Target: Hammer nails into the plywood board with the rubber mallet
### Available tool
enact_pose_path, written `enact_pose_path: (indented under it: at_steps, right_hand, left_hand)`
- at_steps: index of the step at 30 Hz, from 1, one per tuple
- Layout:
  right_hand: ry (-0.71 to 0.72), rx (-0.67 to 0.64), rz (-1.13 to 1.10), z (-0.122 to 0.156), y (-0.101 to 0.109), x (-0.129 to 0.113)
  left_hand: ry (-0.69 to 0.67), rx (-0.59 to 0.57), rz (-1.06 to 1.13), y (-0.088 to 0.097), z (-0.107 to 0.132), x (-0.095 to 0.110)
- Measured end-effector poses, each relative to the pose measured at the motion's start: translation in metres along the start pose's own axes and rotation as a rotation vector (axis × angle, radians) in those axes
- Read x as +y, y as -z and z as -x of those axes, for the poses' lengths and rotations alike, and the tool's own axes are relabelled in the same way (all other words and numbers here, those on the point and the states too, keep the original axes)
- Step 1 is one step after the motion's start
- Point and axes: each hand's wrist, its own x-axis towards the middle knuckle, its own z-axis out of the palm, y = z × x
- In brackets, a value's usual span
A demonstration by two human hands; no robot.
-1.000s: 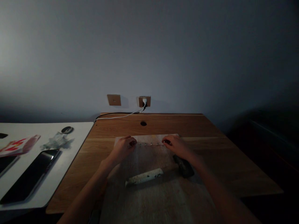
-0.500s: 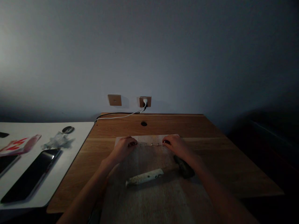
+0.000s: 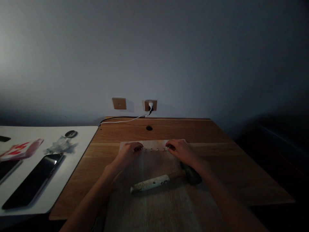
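Observation:
A pale wooden board (image 3: 154, 199) lies on a brown wooden desk (image 3: 229, 167). Several small nails (image 3: 154, 149) stand in a row near the board's far edge. My left hand (image 3: 129, 154) rests at the left end of the row with its fingers curled down. My right hand (image 3: 182, 151) rests at the right end, fingers curled, fingertips by the last nail. What the fingertips pinch, if anything, is too dark to make out. A hammer (image 3: 164, 179) with a whitish handle and dark head lies on the board between my forearms.
A white table (image 3: 72, 154) adjoins on the left with a dark phone (image 3: 33, 185), a red-and-white packet (image 3: 21, 149) and a crumpled plastic bag (image 3: 59, 145). A white cable (image 3: 125, 120) runs from a wall socket (image 3: 150, 105). A cable hole (image 3: 149, 128) is in the desk.
My right hand has crept slightly left along the row of nails. The left hand and hammer stay put.

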Motion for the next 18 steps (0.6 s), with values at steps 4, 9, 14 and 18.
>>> enact_pose_path:
  at_steps: [4, 9, 14, 18]
  right_hand:
    - [-0.016, -0.034, -0.030, -0.004, 0.000, -0.006]
    - [-0.044, -0.082, -0.033, -0.013, -0.004, -0.008]
    - [-0.074, -0.090, -0.005, -0.019, -0.011, -0.008]
    - [-0.064, -0.078, 0.027, -0.020, -0.015, -0.008]
  left_hand:
    - [-0.027, 0.016, -0.041, -0.003, -0.002, -0.001]
    - [-0.050, 0.034, -0.075, -0.004, -0.003, 0.002]
    - [-0.045, 0.045, -0.122, -0.005, -0.003, 0.002]
    - [-0.058, 0.049, -0.112, -0.006, -0.003, 0.001]
